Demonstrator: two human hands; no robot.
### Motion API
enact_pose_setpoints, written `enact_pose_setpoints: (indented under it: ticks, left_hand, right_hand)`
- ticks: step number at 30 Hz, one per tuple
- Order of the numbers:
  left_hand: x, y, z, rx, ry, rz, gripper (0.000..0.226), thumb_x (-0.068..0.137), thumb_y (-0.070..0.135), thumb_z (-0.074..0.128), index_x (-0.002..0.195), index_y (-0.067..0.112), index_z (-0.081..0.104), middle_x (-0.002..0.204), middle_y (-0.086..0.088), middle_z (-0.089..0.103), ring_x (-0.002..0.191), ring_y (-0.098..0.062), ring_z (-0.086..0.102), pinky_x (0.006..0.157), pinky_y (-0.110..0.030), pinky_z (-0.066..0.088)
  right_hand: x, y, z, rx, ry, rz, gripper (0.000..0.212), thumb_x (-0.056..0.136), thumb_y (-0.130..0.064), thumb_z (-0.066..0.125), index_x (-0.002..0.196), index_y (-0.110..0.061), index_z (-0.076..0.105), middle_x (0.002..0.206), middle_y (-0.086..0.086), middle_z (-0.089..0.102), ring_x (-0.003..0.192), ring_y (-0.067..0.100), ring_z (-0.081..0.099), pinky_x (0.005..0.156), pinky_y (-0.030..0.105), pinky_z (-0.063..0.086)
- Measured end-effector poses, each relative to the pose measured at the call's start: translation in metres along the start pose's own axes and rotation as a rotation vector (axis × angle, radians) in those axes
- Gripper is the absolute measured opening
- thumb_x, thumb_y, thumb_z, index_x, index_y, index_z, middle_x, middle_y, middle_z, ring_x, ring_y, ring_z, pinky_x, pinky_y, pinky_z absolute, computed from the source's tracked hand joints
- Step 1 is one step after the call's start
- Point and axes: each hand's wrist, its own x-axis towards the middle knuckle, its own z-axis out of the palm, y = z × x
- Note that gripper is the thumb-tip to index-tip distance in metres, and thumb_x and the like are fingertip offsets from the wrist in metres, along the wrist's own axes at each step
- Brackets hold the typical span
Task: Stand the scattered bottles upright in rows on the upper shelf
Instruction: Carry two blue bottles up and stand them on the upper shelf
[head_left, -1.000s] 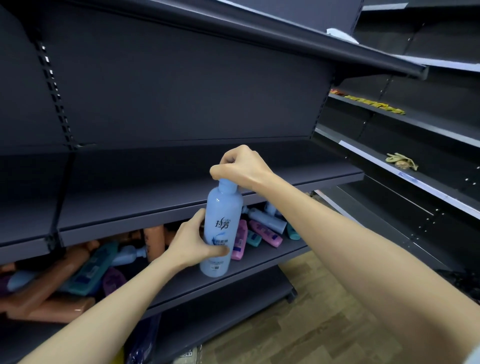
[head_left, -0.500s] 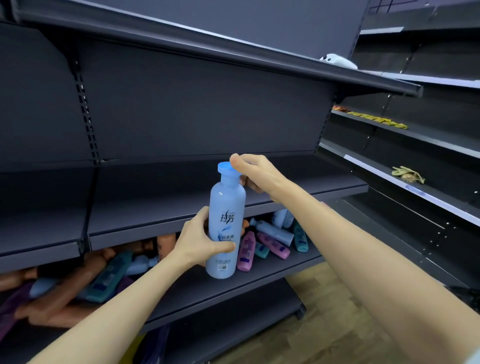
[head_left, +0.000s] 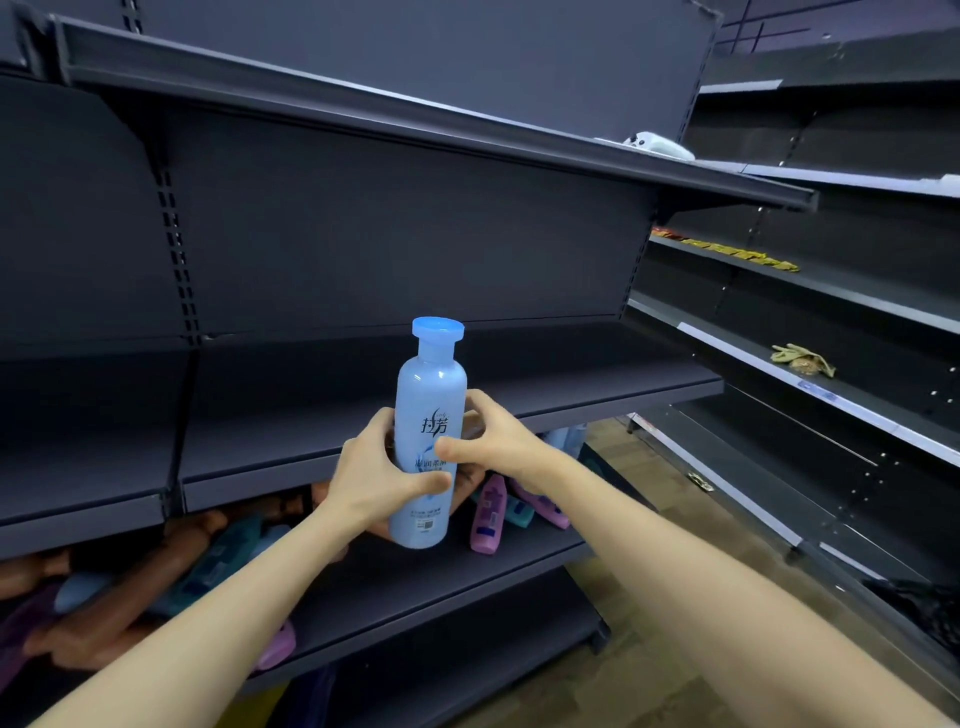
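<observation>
Clamped upright between left hand (head_left: 382, 473) and right hand (head_left: 498, 441), both curled round it: pale blue bottle (head_left: 431, 395), before the upper shelf (head_left: 545, 384).

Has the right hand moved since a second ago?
Yes. The right hand has dropped from the cap to the light blue bottle's body, now level with the upper shelf's front lip instead of above it.

One blue bottle (head_left: 428, 415). Just right of it, two pink bottles (head_left: 488, 519) and one teal bottle (head_left: 521, 514). Left of it, brown bottles (head_left: 176, 540), too shadowed to count.
</observation>
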Motion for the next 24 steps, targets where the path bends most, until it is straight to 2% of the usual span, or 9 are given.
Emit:
enact_pose_setpoints:
  ticks: [2, 4, 6, 10, 14, 17, 21, 24]
  left_hand:
    - [-0.001, -0.003, -0.001, -0.005, 0.016, -0.02, 0.059, 0.053, 0.026, 0.085, 0.1, 0.031, 0.051, 0.095, 0.016, 0.063, 0.089, -0.005, 0.063, 0.073, -0.03, 0.053]
    - [-0.003, -0.003, -0.003, 0.0, 0.028, -0.04, 0.064, 0.044, 0.036, 0.08, 0.101, 0.03, 0.051, 0.094, 0.016, 0.064, 0.087, -0.005, 0.063, 0.073, -0.03, 0.054]
    - [-0.004, -0.004, -0.006, 0.016, 0.036, -0.05, 0.065, 0.039, 0.041, 0.074, 0.098, 0.028, 0.052, 0.092, 0.015, 0.065, 0.084, -0.003, 0.063, 0.069, -0.027, 0.053]
    - [-0.01, -0.008, -0.014, 0.032, 0.044, -0.08, 0.055, 0.052, 0.022, 0.082, 0.098, 0.027, 0.053, 0.091, 0.015, 0.065, 0.082, -0.002, 0.062, 0.061, -0.02, 0.048]
    - [-0.015, -0.009, -0.029, 0.064, 0.068, -0.086, 0.059, 0.053, 0.023, 0.082, 0.103, 0.022, 0.051, 0.092, 0.015, 0.063, 0.082, -0.001, 0.062, 0.061, -0.019, 0.048]
    - [-0.018, -0.011, -0.041, 0.109, 0.095, -0.094, 0.056, 0.064, 0.014, 0.082, 0.107, 0.02, 0.047, 0.091, 0.014, 0.06, 0.081, -0.006, 0.061, 0.061, -0.018, 0.046]
    - [-0.025, -0.016, -0.059, 0.14, 0.135, -0.116, 0.057, 0.068, 0.016, 0.081, 0.111, 0.021, 0.044, 0.094, 0.011, 0.059, 0.08, -0.006, 0.06, 0.061, -0.015, 0.044]
    - [-0.032, -0.019, -0.075, 0.158, 0.172, -0.143, 0.059, 0.07, 0.019, 0.08, 0.116, 0.02, 0.044, 0.097, 0.01, 0.059, 0.081, -0.004, 0.058, 0.061, -0.014, 0.043]
  right_hand:
    - [0.0, 0.0, 0.015, 0.107, 0.045, -0.001, 0.058, 0.075, -0.021, 0.077, 0.121, -0.024, 0.042, 0.11, -0.004, 0.058, 0.106, 0.021, 0.061, 0.067, 0.027, 0.057]
    - [0.0, -0.003, 0.029, 0.145, 0.09, 0.007, 0.06, 0.072, -0.017, 0.078, 0.12, -0.023, 0.042, 0.108, -0.003, 0.06, 0.103, 0.021, 0.063, 0.057, 0.023, 0.055]
    - [0.0, -0.006, 0.04, 0.138, 0.148, 0.011, 0.062, 0.069, -0.013, 0.079, 0.118, -0.023, 0.042, 0.106, -0.003, 0.061, 0.1, 0.017, 0.064, 0.059, 0.027, 0.053]
    - [0.001, -0.012, 0.054, 0.077, 0.24, 0.006, 0.057, 0.066, -0.014, 0.08, 0.111, -0.022, 0.046, 0.103, -0.004, 0.062, 0.098, 0.013, 0.062, 0.078, 0.034, 0.056]
    - [0.005, -0.022, 0.065, 0.023, 0.262, -0.028, 0.053, 0.065, -0.016, 0.08, 0.106, -0.023, 0.048, 0.091, -0.012, 0.059, 0.091, 0.012, 0.061, 0.068, 0.027, 0.053]
    - [0.011, -0.03, 0.075, 0.03, 0.248, -0.055, 0.05, 0.063, -0.014, 0.08, 0.101, -0.023, 0.049, 0.088, -0.013, 0.059, 0.088, 0.011, 0.062, 0.071, 0.027, 0.053]
    - [0.02, -0.041, 0.091, 0.065, 0.197, -0.088, 0.049, 0.064, -0.011, 0.079, 0.101, -0.023, 0.05, 0.09, -0.011, 0.06, 0.086, 0.009, 0.061, 0.065, 0.021, 0.051]
    - [0.027, -0.048, 0.104, 0.077, 0.162, -0.105, 0.051, 0.063, -0.012, 0.079, 0.102, -0.024, 0.05, 0.089, -0.012, 0.061, 0.084, 0.006, 0.061, 0.069, 0.025, 0.053]
